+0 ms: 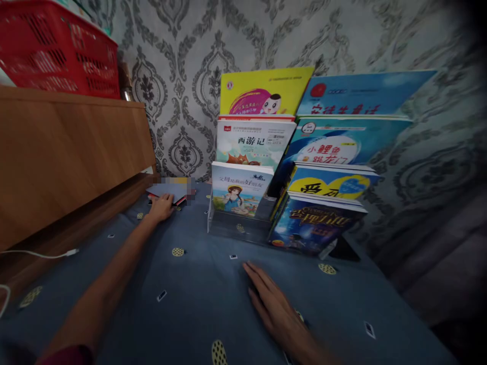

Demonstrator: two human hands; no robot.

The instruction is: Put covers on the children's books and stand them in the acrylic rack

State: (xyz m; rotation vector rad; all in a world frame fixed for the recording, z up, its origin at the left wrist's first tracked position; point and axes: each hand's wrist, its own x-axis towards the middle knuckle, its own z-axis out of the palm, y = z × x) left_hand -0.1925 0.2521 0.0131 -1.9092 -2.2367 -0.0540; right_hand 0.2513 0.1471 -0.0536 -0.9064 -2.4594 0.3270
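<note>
Touching, far left: left hand (161, 208), fingers laid over the near side of a small stack of books (171, 189); cannot tell whether the grip is clenched or only resting there.
Stack position: flat on the blue-grey cloth (198, 294), near the wooden cabinet (72, 152); grey cover uppermost, red and dark edges below, far part pixelated.
Resting, near middle: right hand (276, 309), palm down on the cloth, fingers extended, grip released, nothing held; well apart from the stack.
Clear book stand: one, transparent (224, 223), right of the stack, on the cloth, books in two columns.
Left column, far to near: yellow book (262, 86); white-and-green book (249, 142); pale blue book (239, 190), cover showing a drawn figure in a hat.
Right column, far to near: blue book (361, 94); teal book (342, 139); yellow-and-blue book (331, 183); dark blue book (315, 223), gold lettering.
Beside stand, right: dark flat object (344, 249), identity unclear.
Cabinet top: red basket (61, 48), slotted sides.
Cable: white cable (38, 255), left, plug end over the cloth.
Sleeve: dark red sleeve (70, 356), near left, on the left arm.
Wall: patterned wallpaper (247, 40), grey, far side.
</note>
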